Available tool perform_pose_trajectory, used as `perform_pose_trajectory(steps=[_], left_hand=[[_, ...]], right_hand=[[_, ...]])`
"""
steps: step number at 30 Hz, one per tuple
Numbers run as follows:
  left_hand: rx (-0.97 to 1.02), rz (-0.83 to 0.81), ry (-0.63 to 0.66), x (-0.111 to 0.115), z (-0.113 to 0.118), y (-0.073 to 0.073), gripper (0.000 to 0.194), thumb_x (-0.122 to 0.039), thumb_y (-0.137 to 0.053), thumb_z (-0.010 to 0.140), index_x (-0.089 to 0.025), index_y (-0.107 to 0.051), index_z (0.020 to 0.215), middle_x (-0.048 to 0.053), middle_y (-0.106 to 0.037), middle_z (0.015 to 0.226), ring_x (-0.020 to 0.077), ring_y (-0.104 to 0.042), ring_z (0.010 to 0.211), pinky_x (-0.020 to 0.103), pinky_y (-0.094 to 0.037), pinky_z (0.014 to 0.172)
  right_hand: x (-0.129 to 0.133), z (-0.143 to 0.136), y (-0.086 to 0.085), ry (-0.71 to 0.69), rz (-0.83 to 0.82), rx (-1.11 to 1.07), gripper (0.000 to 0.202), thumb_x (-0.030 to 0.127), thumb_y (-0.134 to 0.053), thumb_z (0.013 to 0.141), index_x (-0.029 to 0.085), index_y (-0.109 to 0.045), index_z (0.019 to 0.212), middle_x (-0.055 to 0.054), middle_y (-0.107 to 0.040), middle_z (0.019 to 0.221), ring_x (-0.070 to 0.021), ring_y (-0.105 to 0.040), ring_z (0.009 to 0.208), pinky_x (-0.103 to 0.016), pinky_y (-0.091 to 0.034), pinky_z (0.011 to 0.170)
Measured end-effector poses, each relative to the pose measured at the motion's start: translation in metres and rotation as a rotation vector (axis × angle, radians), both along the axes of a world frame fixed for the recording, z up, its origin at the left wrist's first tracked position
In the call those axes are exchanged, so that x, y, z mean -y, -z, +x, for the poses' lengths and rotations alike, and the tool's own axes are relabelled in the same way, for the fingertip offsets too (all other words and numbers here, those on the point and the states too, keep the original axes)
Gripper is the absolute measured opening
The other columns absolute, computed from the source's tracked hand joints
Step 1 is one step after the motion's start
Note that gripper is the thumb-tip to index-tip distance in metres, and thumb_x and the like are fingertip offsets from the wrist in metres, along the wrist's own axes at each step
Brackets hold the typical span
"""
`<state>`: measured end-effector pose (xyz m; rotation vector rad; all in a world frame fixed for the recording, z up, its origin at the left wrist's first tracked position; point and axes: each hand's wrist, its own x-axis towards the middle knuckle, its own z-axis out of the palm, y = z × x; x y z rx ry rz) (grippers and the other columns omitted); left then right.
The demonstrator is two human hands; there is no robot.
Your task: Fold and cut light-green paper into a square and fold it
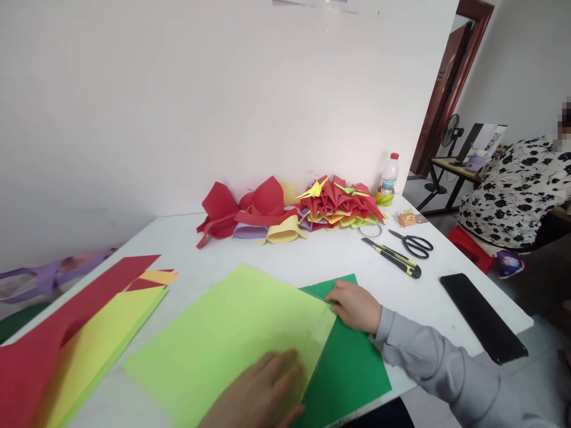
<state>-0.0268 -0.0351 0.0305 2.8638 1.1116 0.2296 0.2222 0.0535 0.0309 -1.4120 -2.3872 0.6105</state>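
Right hand (354, 306) above table (321, 255) (wall (223, 107) beyond)

Bright, soft light; blurred left grip (262, 387)

Left hand (263, 386): fingers spread on the light green sheet (223, 333), slightly blurred
Right hand (357, 306): fingers at that sheet's right corner, over the dark green sheet (345, 368)
Dark green sheet: partly covered by the light green one
Paper stack (100, 330): red, orange, yellow and green, at the tabletop's (196, 264) left
Back edge: red cup-like paper shapes (267, 199) beside a spiky red paper pile (336, 202); 1 red-capped bottle (389, 175)
Right side: 1 cutter (392, 258) just beside 1 pair of scissors (414, 244); 1 black phone (482, 318) nearer the edge
Background: 1 person (513, 190) in a floral top
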Motion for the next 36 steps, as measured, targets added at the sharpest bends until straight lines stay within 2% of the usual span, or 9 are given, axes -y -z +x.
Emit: perform_pose_trajectory(steps=[3, 7, 13, 20, 23, 26, 28, 33, 36], left_hand=[[0.009, 0.054, -0.029, -0.026, -0.007, -0.007, 0.059, -0.054, -0.063, 0.081, -0.028, -0.053, 0.134, 0.012, -0.051, 0.143, 0.0359, -0.052, 0.126, 0.049, -0.05, 0.099], [0.024, -0.016, -0.056, -0.051, -0.006, 0.005, 0.052, -0.046, -0.045, 0.094, -0.03, -0.041, 0.143, 0.008, -0.041, 0.151, 0.0318, -0.039, 0.137, 0.053, -0.039, 0.109], [0.034, -0.031, -0.143, -0.067, -0.003, 0.026, 0.045, -0.037, -0.03, 0.1, -0.028, -0.043, 0.142, 0.006, -0.042, 0.15, 0.0309, -0.037, 0.139, 0.056, -0.033, 0.111], [-0.019, 0.032, -0.14, -0.064, 0.003, 0.022, 0.063, -0.061, -0.041, 0.092, -0.025, -0.04, 0.144, 0.009, -0.04, 0.151, 0.0345, -0.034, 0.14, 0.059, -0.033, 0.111], [-0.057, 0.022, -0.178, -0.059, 0.012, 0.016, 0.079, -0.071, -0.044, 0.084, -0.02, -0.04, 0.144, 0.013, -0.037, 0.152, 0.0395, -0.03, 0.141, 0.065, -0.031, 0.11], [-0.105, -0.03, -0.201, -0.055, 0.02, 0.01, 0.085, -0.072, -0.044, 0.082, -0.014, -0.039, 0.144, 0.017, -0.033, 0.153, 0.043, -0.024, 0.142, 0.069, -0.027, 0.109], [-0.132, -0.052, -0.211, -0.053, 0.024, 0.008, 0.086, -0.068, -0.049, 0.08, -0.011, -0.038, 0.144, 0.018, -0.031, 0.154, 0.0441, -0.021, 0.142, 0.07, -0.026, 0.109], [-0.134, -0.054, -0.229, -0.052, 0.028, 0.006, 0.086, -0.06, -0.054, 0.078, -0.008, -0.037, 0.144, 0.021, -0.029, 0.154, 0.0455, -0.02, 0.142, 0.072, -0.025, 0.108], [-0.121, -0.041, -0.228, -0.051, 0.028, 0.009, 0.083, -0.055, -0.056, 0.077, -0.009, -0.038, 0.143, 0.021, -0.029, 0.154, 0.0462, -0.02, 0.142, 0.073, -0.025, 0.107]], right_hand=[[-0.01, -0.001, -0.002, -0.022, -0.032, -0.015, 0.012, 0.01, -0.064, 0.077, 0.018, -0.07, 0.083, -0.003, -0.064, 0.086, -0.0179, -0.059, 0.082, -0.027, -0.043, 0.07], [-0.013, -0.002, -0.004, -0.058, -0.027, -0.043, 0.012, 0.008, -0.059, 0.08, 0.017, -0.066, 0.077, -0.004, -0.063, 0.085, -0.018, -0.059, 0.08, -0.028, -0.044, 0.069], [-0.003, 0.019, -0.01, -0.288, 0.004, -0.138, 0.013, 0.008, -0.054, 0.088, 0.018, -0.06, 0.081, -0.005, -0.063, 0.096, -0.0159, -0.057, 0.096, -0.029, -0.044, 0.091], [-0.002, 0.049, 0.0, -0.457, 0.078, -0.262, 0.013, 0.014, -0.053, 0.092, 0.018, -0.059, 0.082, -0.007, -0.068, 0.098, -0.0173, -0.059, 0.094, -0.033, -0.043, 0.089], [0.004, 0.041, -0.003, -0.35, 0.147, -0.138, 0.007, 0.022, -0.063, 0.088, 0.018, -0.062, 0.092, -0.006, -0.069, 0.094, -0.0193, -0.058, 0.09, -0.034, -0.042, 0.084], [0.015, 0.028, -0.012, -0.283, 0.265, 0.066, 0.037, 0.037, -0.065, 0.087, 0.017, -0.058, 0.117, -0.007, -0.067, 0.09, -0.0222, -0.056, 0.086, -0.036, -0.04, 0.077], [0.024, 0.02, -0.016, -0.302, 0.37, 0.199, 0.04, 0.042, -0.061, 0.089, 0.02, -0.057, 0.122, -0.007, -0.065, 0.089, -0.0238, -0.054, 0.085, -0.038, -0.037, 0.074], [0.042, 0.004, -0.015, -0.417, 0.614, 0.208, 0.016, 0.029, -0.065, 0.082, 0.021, -0.064, 0.095, -0.011, -0.057, 0.125, -0.028, -0.046, 0.112, -0.048, -0.032, 0.091], [0.046, -0.005, -0.007, -0.453, 0.741, 0.15, 0.008, 0.018, -0.058, 0.086, 0.021, -0.063, 0.081, -0.005, -0.065, 0.105, -0.0228, -0.05, 0.103, -0.048, -0.029, 0.096]])
